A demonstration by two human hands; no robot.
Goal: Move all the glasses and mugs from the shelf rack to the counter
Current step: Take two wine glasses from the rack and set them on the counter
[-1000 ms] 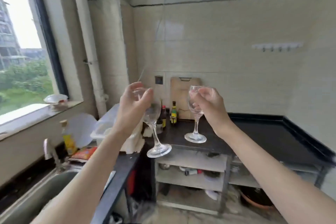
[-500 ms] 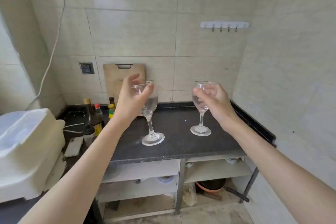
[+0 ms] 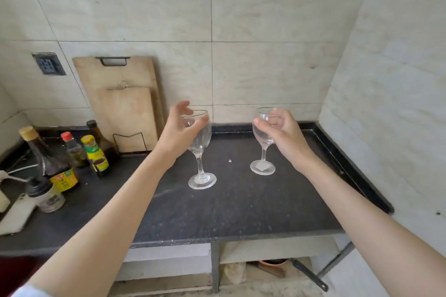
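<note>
Placement is the step in hand — left hand (image 3: 179, 134) clamps the bowl of one clear stemmed wine glass (image 3: 199, 149), right hand (image 3: 281, 134) its twin (image 3: 263, 140); both bases, below the fingers, sit at the black stone counter (image 3: 241, 212). Next calls for letting go gently.

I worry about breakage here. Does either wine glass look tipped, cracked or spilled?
Nothing stands out. Both glasses stand upright and empty, gripped at the bowl by the left hand and right hand; a small white speck lies between them.
</note>
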